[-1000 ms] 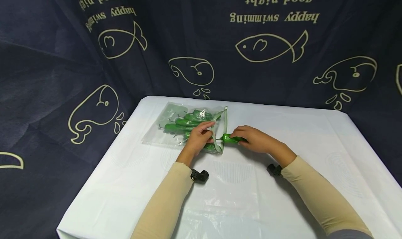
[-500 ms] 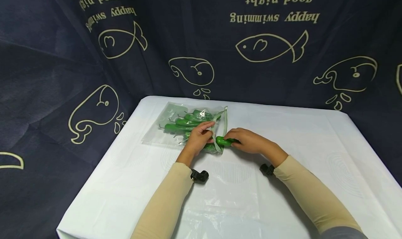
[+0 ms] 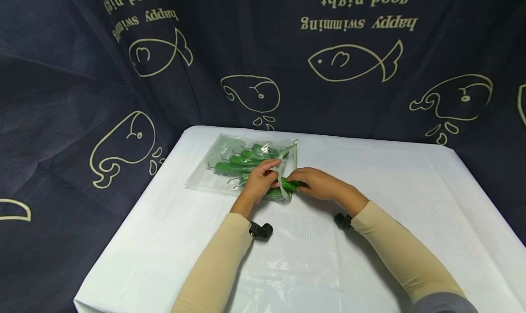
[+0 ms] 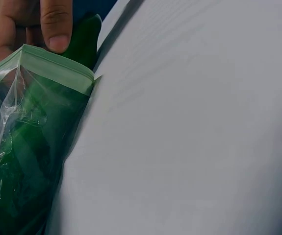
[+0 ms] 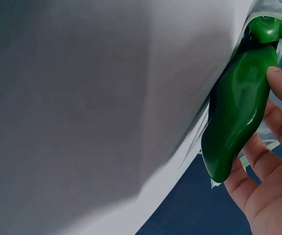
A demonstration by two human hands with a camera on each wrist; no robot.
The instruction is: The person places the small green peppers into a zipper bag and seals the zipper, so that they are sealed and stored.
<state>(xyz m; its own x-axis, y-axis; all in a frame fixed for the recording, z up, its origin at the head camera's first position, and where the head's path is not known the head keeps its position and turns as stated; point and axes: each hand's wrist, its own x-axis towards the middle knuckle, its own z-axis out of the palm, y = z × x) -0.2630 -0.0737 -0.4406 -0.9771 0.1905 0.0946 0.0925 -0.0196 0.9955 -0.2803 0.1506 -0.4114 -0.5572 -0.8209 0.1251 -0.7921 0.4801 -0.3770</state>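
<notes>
A clear zip bag [image 3: 201,179] with a pale green zip edge lies on the table, several green peppers [image 3: 230,167] inside it. My left hand [image 3: 259,181] holds the bag at its mouth, which faces right. Between the thumb and fingers of my right hand [image 3: 320,183] is one more green pepper [image 5: 241,98], its stem end inside the mouth and its tip still outside. The right wrist view shows another green pepper end [image 5: 267,29] just within the mouth. The left fingertips are partly hidden behind the bag's edge.
A white cloth [image 3: 304,267] covers the table. Dark fabric [image 3: 287,107] with fish and whale drawings hangs behind it and at the left. A small black camera [image 3: 261,230] sits on the left wrist, another [image 3: 343,220] on the right.
My right hand has moved left, sliding the pepper stem first into the bag's mouth. My left hand and the bag have stayed in place.
</notes>
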